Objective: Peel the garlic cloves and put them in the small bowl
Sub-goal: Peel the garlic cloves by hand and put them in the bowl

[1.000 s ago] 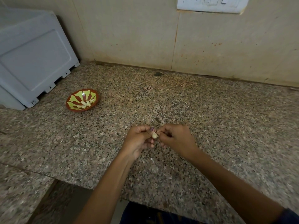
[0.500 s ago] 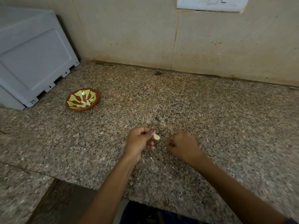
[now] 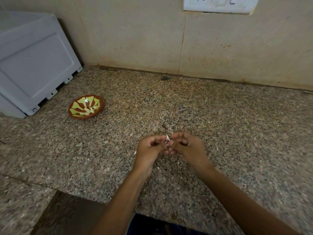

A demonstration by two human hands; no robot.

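Pale garlic clove (image 3: pixel 167 137) sits pinched between my fingertips, my left hand (image 3: pixel 149 150) and right hand (image 3: pixel 187 149) both curled round it, knuckles touching. One small bowl (image 3: pixel 85 107), far off left of my fingers, holds several peeled cloves (image 3: pixel 89 110); their count is unclear. No writing is readable.

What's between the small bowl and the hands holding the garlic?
Only speckled granite countertop; nothing stands between the small bowl and the left hand, per the head view.
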